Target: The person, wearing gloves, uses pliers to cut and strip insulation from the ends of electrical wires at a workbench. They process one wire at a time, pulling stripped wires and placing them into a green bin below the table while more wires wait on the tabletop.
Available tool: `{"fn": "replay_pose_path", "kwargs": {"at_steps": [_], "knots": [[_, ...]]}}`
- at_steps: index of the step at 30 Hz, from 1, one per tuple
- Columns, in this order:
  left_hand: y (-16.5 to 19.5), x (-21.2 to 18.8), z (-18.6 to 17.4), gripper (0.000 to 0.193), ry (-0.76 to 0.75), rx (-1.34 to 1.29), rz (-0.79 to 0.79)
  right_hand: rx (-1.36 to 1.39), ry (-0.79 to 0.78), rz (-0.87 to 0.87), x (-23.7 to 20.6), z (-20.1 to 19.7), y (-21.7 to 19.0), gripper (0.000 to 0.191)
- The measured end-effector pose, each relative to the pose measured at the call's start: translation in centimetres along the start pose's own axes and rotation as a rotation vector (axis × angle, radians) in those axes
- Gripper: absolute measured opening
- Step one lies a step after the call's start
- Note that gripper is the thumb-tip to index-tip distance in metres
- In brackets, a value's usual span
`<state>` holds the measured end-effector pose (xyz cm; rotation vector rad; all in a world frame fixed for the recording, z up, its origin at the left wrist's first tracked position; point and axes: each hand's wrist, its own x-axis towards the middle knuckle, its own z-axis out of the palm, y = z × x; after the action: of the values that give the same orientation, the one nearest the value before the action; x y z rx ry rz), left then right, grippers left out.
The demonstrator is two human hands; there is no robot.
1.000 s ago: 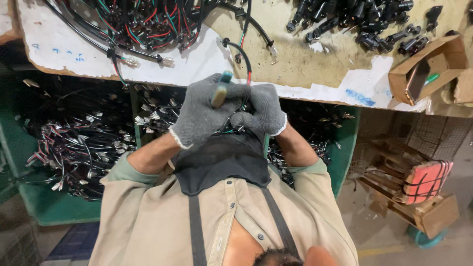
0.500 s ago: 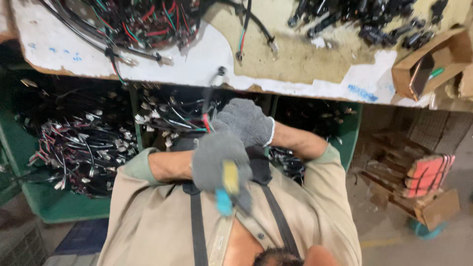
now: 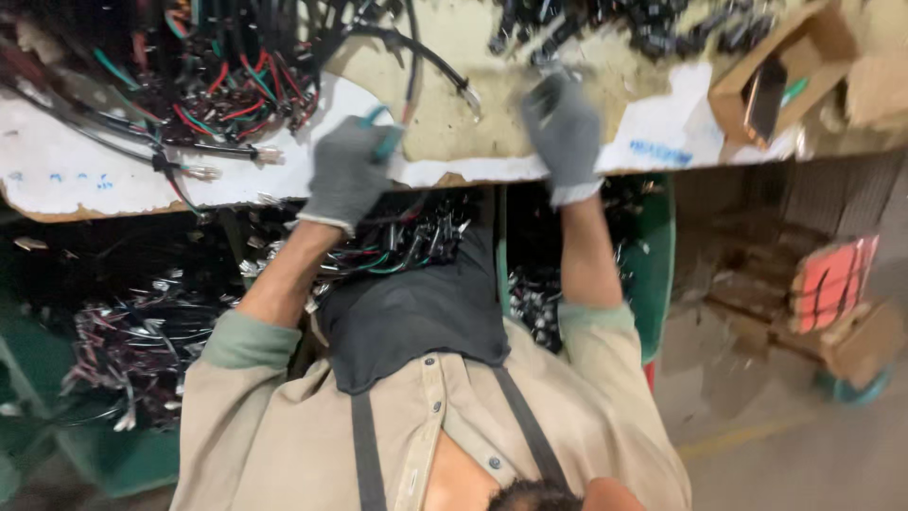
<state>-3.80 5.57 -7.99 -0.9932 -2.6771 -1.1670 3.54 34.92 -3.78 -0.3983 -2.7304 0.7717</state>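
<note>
**Two gloved hands up at the wire table**

Left hand [image 3: 348, 178] in a grey glove, curled tight round a small teal tool [image 3: 383, 142], at the near edge of the table [image 3: 85, 175]. Right hand [image 3: 565, 132] further right, blurred, maybe reaching at the black plugs [image 3: 653, 24]; cannot tell how open. Tangle of wires [image 3: 208, 85] just left of the tool. Cardboard box [image 3: 776, 80] far right.

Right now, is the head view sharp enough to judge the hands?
Head view: the right hand is motion-smeared, the left hand softer but readable with a teal-handled tool; the under-bench bins sit in dim shadow.
</note>
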Motion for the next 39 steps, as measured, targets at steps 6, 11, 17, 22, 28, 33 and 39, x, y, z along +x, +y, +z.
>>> {"fn": "replay_pose_path", "kwargs": {"at_steps": [6,11,17,22,28,33,39], "knots": [[0.1,-0.4,-1.1,0.007,-0.021,0.236,-0.062,-0.478,0.187,0.203,8.8,2.6,6.3,0.038],[1.3,1.1,-1.0,0.018,-0.187,0.24,-0.068,-0.386,0.123,0.089,8.6,3.5,4.1,0.025],[0.6,1.7,-0.3,0.024,-0.261,0.197,-0.137,0.285,0.242,-0.01,2.7,0.2,3.2,0.022],[3.1,2.6,-4.3,0.02,-0.039,-0.086,-0.068,0.654,0.113,-0.136,-3.1,1.8,-2.3,0.012],[9.3,-0.1,-10.3,0.033,-0.115,-0.931,-0.44,0.39,-0.096,-0.581,-5.8,2.0,-7.3,0.037],[9.7,-1.0,-9.8,0.027,-0.065,-0.79,-0.386,0.421,-0.282,-0.681,-4.9,2.0,-8.8,0.073],[9.8,-1.6,-10.2,0.026,-0.094,-0.954,-0.385,0.397,-0.255,-0.66,-4.8,1.6,-9.6,0.083]]}}
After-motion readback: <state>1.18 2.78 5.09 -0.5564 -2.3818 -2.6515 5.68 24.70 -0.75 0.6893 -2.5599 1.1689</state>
